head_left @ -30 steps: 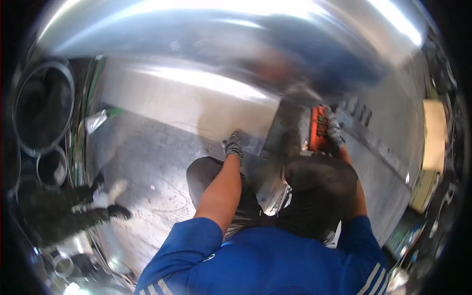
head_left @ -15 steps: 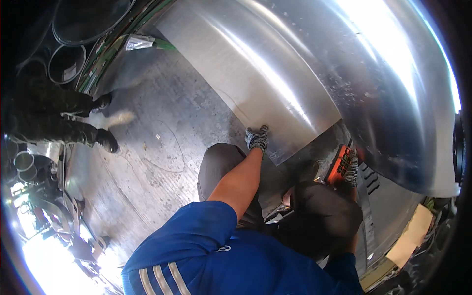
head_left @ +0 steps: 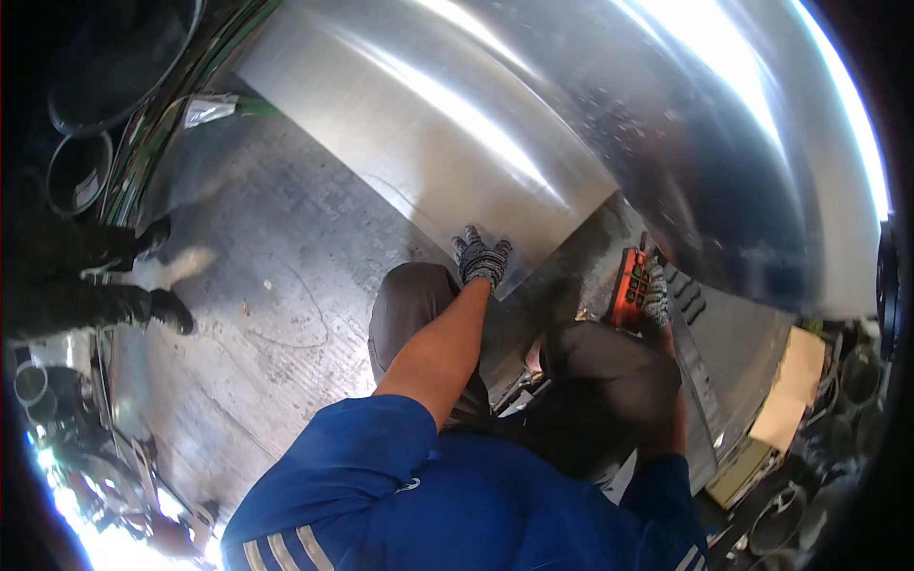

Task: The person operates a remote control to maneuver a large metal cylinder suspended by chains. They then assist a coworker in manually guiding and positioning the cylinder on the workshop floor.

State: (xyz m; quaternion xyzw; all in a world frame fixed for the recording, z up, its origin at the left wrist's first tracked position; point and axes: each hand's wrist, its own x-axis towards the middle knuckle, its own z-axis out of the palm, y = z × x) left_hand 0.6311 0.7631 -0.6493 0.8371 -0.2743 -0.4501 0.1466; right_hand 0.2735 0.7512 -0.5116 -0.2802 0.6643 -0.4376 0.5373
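Observation:
My left hand (head_left: 481, 259), in a grey knit glove, lies with its fingers spread on the near end of a shiny metal sheet (head_left: 419, 143). The sheet curves up toward a large, smooth metal cylinder (head_left: 695, 162) on the right. My right hand (head_left: 658, 295), gloved the same way, is closed around an orange remote control (head_left: 626, 290) with dark buttons, held upright beside my right knee. The glove covers part of the remote's right side, and the thumb's exact place cannot be made out.
Another person's dark boots (head_left: 169, 310) stand on the concrete floor (head_left: 276, 228) at left. Round metal rings (head_left: 80, 174) and long green-edged strips (head_left: 143, 143) lie at the far left. Brown cardboard (head_left: 790, 385) and more round pieces (head_left: 776, 519) are at the right.
My left hand's fingers have spread wider on the sheet. The whole view has shifted, so most things sit further left and higher. The remote stays in my right hand.

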